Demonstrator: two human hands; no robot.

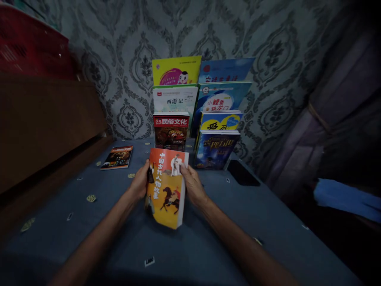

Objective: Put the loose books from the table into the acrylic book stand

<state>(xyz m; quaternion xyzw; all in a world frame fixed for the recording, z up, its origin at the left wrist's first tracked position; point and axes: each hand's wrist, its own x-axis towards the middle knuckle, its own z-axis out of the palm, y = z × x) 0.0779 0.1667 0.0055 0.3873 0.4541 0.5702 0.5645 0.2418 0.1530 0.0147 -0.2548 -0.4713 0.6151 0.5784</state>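
Note:
An orange and yellow book (166, 190) with Chinese title and horse riders on its cover is held above the blue cloth. My left hand (139, 183) grips its left edge, my right hand (193, 184) grips its right edge, fingers closed on it. Just beyond stands a tiered display of books (196, 111) in two columns: a red one (170, 131) in front at left, a dark blue one (216, 149) in front at right, with white, yellow and light blue covers rising behind.
A small dark book (117, 157) lies flat on the blue patterned cloth (238, 222) at left. A black flat object (242, 172) lies right of the display. Brown wooden furniture (41, 127) stands at left, curtains (342, 119) at right, patterned wallpaper behind.

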